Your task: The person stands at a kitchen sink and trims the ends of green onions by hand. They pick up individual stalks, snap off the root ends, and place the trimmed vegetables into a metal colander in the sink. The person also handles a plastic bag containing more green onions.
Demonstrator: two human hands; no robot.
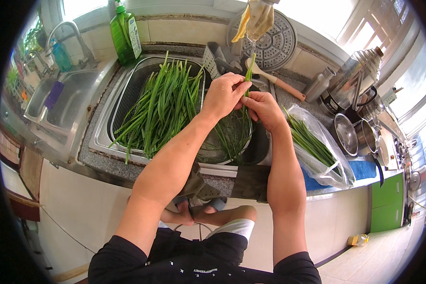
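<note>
Both hands are over the right sink bowl, just below a tap point(266, 1) with a cloth filter tied on it. My left hand point(224, 93) pinches the upper part of a small bunch of garlic chives point(249, 76). Lower down, my right hand point(264, 109) grips the same bunch, whose leaves hang toward the basin. Loose chives point(230, 136) lie in the round basin point(207, 148) beneath, partly hidden by my left forearm. To the left, a wire mesh basket point(132, 94) holds a large heap of chives point(163, 106).
More chives point(314, 142) lie in a clear plastic bag point(335, 151) right of the sink. Behind stand a green soap bottle point(125, 35), a utensil holder point(214, 58), a wooden-headed spoon point(277, 81) and a metal bottle point(319, 84). Pots point(345, 134) crowd the right counter.
</note>
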